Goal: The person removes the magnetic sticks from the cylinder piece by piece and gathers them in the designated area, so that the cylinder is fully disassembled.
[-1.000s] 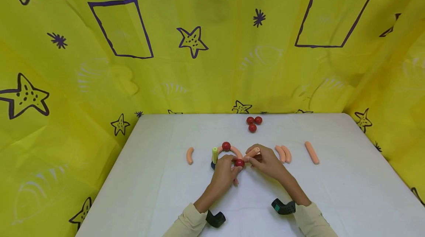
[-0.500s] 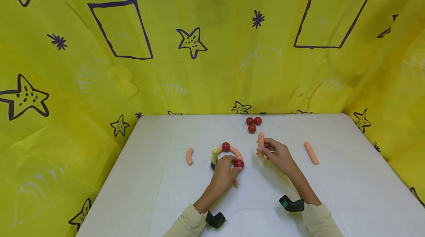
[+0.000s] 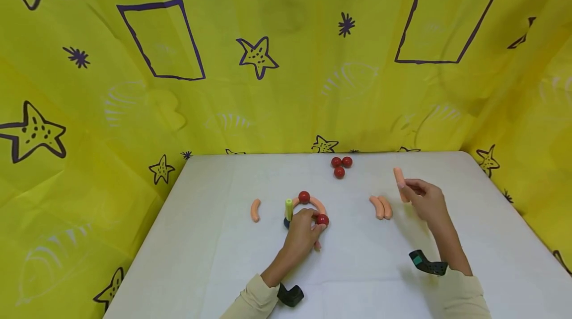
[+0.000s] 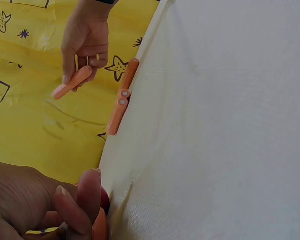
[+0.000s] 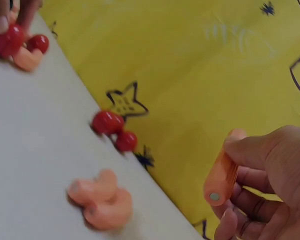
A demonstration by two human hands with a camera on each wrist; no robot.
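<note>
In the head view my left hand (image 3: 300, 237) pinches a red ball (image 3: 322, 220) between thumb and fingers. The ball sits at the right of a ring made with curved peach sticks (image 3: 319, 204), another red ball (image 3: 304, 197) and a dark blue ball (image 3: 286, 222). A light green stick (image 3: 289, 210) rises beside the blue ball. My palm covers part of the ring, and a peach end (image 3: 317, 245) shows below it. My right hand (image 3: 428, 204), raised at the right, pinches a straight peach stick (image 3: 400, 185); its round metallic end shows in the right wrist view.
Two curved peach sticks (image 3: 381, 208) lie side by side between the hands. One curved stick (image 3: 255, 210) lies left of the ring. Three loose red balls (image 3: 339, 172) rest near the back of the white table (image 3: 214, 269), before a yellow patterned curtain (image 3: 286, 110).
My right hand has carried the straight peach stick away from the ring toward the right, over where another straight stick lay. My left hand has stayed at the red ball.
</note>
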